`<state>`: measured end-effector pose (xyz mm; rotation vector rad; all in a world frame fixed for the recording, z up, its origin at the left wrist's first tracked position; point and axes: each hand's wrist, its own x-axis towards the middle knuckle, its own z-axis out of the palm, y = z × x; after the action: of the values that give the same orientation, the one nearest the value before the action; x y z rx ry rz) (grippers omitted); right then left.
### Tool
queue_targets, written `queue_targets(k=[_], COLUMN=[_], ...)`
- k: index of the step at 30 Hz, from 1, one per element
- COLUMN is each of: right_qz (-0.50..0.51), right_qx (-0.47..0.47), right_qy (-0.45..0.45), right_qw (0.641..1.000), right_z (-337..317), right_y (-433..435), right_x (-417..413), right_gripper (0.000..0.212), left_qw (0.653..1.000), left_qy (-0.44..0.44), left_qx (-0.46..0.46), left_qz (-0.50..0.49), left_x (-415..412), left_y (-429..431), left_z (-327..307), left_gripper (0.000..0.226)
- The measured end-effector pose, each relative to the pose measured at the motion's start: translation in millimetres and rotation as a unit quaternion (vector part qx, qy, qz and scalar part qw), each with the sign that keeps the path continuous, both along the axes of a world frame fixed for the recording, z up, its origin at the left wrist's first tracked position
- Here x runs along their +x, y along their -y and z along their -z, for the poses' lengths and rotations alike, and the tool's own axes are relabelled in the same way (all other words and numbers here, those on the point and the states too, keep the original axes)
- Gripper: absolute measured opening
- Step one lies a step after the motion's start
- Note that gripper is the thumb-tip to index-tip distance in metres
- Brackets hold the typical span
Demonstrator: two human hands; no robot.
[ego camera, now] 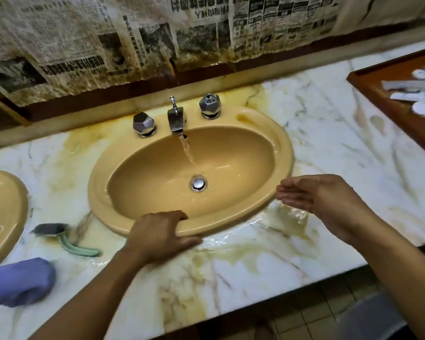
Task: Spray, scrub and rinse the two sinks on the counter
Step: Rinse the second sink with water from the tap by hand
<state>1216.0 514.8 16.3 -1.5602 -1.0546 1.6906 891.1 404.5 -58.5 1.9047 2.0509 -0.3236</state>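
Observation:
A yellow oval sink point(282, 153) is set in the marble counter point(255, 266). Water runs from its chrome faucet point(176, 117) toward the drain point(198, 183). My left hand point(161, 234) rests on the sink's front rim, fingers over the inner edge. My right hand point(322, 202) hovers at the sink's right rim, cupped and wet, holding nothing. A second yellow sink point(8, 212) shows partly at the left edge. A scrub brush point(59, 235) with a green handle lies on the counter between the two sinks.
Two chrome knobs point(144, 123) point(210, 105) flank the faucet. A purple cloth-like thing point(20, 282) lies at the front left. A brown tray point(388, 89) with white packets sits at the back right. Stained newspaper point(157, 33) covers the wall. The counter by the sink's front is wet.

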Motion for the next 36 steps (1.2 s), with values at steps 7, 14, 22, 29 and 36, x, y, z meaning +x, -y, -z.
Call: queue_targets(k=[7, 14, 22, 29, 36], right_qz=[0.082, 0.303, 0.396, 0.495, 0.207], right_qx=[-0.055, -0.109, -0.109, -0.055, 0.119], right_qy=[-0.108, -0.111, -0.161, -0.101, 0.364], right_qw=[0.989, 0.940, 0.898, 0.861, 0.900], right_z=[12, 51, 73, 75, 107], right_y=[11, 44, 68, 87, 87], right_x=[-1, -17, -40, -77, -210], right_gripper=[0.031, 0.028, 0.032, 0.025, 0.086], left_qw=[0.974, 0.542, 0.406, 0.422, 0.553], left_qy=[0.145, 0.667, 0.702, 0.712, 0.705], left_qx=[-0.167, -0.014, -0.072, -0.122, -0.232], left_qz=[-0.042, -0.511, -0.581, -0.548, -0.379], left_x=[-55, -36, -34, -35, 70], left_y=[-19, -130, -205, -201, -143], left_z=[-10, 14, 10, 0, -69], left_gripper=[0.101, 0.042, 0.040, 0.034, 0.050])
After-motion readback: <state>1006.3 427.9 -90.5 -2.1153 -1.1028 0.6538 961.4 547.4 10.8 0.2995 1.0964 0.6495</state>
